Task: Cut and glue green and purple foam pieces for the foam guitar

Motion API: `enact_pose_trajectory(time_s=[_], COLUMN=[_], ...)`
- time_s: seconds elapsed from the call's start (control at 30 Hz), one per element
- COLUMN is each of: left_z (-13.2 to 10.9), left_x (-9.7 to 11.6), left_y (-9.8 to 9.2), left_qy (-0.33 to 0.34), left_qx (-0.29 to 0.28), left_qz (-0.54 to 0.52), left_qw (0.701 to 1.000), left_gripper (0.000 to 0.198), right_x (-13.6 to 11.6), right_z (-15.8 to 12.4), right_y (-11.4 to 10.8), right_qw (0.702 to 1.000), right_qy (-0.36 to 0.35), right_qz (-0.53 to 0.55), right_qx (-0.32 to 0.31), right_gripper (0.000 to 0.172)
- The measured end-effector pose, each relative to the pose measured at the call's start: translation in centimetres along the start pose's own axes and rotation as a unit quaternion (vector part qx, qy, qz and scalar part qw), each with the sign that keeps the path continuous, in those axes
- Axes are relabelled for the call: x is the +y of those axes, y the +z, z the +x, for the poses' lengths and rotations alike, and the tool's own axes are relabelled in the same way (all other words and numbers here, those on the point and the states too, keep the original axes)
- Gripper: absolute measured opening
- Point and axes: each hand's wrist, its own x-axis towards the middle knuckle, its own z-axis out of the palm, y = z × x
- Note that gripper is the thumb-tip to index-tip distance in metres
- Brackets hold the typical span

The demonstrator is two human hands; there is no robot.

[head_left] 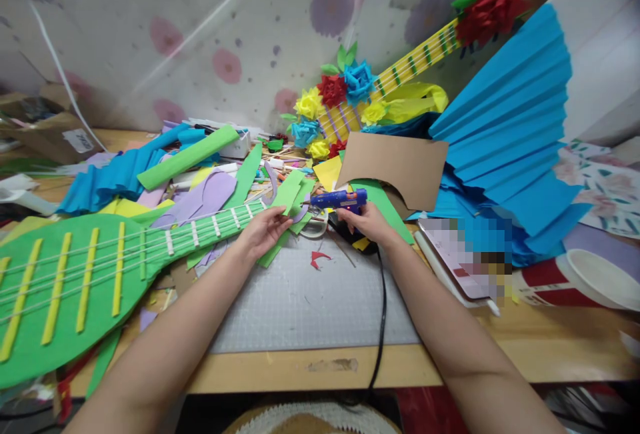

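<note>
My right hand (367, 223) grips a blue glue gun (339, 200), its nozzle pointing left toward a folded light-green paper piece (291, 195). My left hand (261, 232) pinches that green paper at its lower edge, above a grey cutting mat (310, 304). The gun's black cord (383, 311) runs down over the mat to the table's front edge. A green paper guitar (65, 287) with yellow frets and white strings lies to the left, its neck ending next to my left hand.
A brown cardboard cut-out (400, 166) and a big blue pleated paper fan (510, 147) stand at the right. Paper flowers (333, 104) and a yellow guitar lean at the back. Coloured paper scraps (200, 187) crowd the middle. A red-and-white cup (575, 281) lies at the right.
</note>
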Motion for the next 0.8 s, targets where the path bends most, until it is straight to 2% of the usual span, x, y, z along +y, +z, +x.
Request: enact_pose_trajectory(time_s=[0.13,0.2,0.27,0.33,0.4,0.5,0.6,0.67,0.73,0.77,0.8], left_z=[-0.1,0.1,0.3,0.4,0.4,0.4,0.6,0.8,1.1,1.2,1.3], left_x=[0.6,0.9,1.0,0.9,0.6,0.3,0.2,0.3,0.5,0.5,0.5], left_y=[-0.3,-0.5,-0.5,-0.5,-0.5,-0.6,-0.8,-1.1,-1.4,-1.5,-1.6], left_qy=[0.028,0.067,0.098,0.116,0.134,0.172,0.207,0.237,0.259,0.264,0.266], left_qx=[-0.023,-0.015,0.007,0.025,0.025,0.013,0.017,0.032,0.048,0.053,0.052], left_qz=[-0.015,-0.006,0.008,0.029,0.056,0.088,0.100,0.105,0.115,0.121,0.128], left_qw=[0.999,0.998,0.995,0.993,0.989,0.981,0.973,0.965,0.958,0.955,0.954], left_gripper=[0.013,0.011,0.010,0.009,0.007,0.017,0.028,0.031,0.032,0.032,0.031], right_x=[0.9,1.6,2.3,3.1,3.7,3.8,2.7,1.2,-0.6,-1.5,-2.3], right_z=[0.8,1.1,1.2,1.3,1.3,1.2,0.7,0.2,-0.3,-0.5,-0.6], right_y=[-1.6,-2.1,-2.2,-2.1,-1.9,-2.0,-2.5,-2.7,-2.4,-1.9,-1.2], right_qw=[0.983,0.969,0.966,0.969,0.971,0.968,0.952,0.920,0.887,0.884,0.899], right_qy=[-0.010,-0.010,-0.004,0.005,0.017,0.030,-0.026,-0.095,-0.146,-0.152,-0.149], right_qz=[-0.028,-0.070,-0.110,-0.141,-0.168,-0.194,-0.225,-0.251,-0.267,-0.268,-0.267], right_qx=[0.184,0.238,0.234,0.201,0.170,0.153,0.205,0.285,0.346,0.353,0.315], right_gripper=[0.043,0.045,0.047,0.049,0.049,0.051,0.054,0.052,0.041,0.033,0.027])
